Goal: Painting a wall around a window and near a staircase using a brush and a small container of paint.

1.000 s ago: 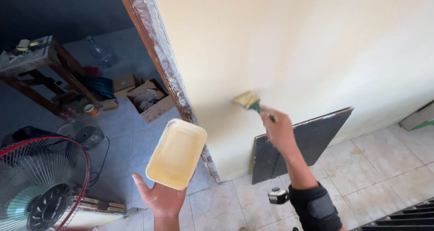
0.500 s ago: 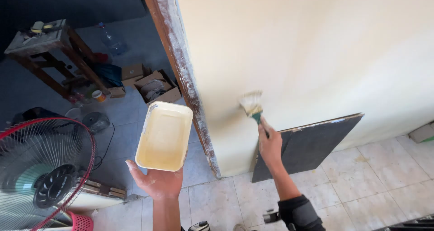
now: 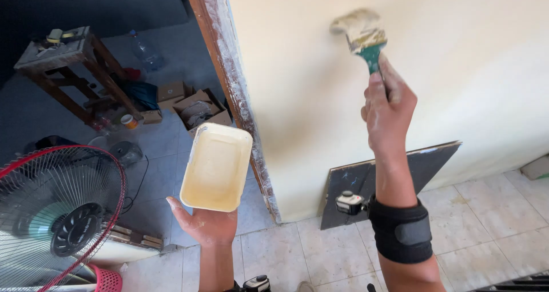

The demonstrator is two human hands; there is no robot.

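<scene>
Gripping paintbrush (image 3: 362, 34) against cream wall (image 3: 457, 69), right hand (image 3: 388, 106) raised; left hand (image 3: 207, 223) cradling tray (image 3: 216, 167) below.

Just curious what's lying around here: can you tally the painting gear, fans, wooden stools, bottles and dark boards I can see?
Brush: 1
Paint tray: 1
Fan: 1
Wooden stool: 1
Plastic bottle: 1
Dark board: 1
Total: 6
</scene>
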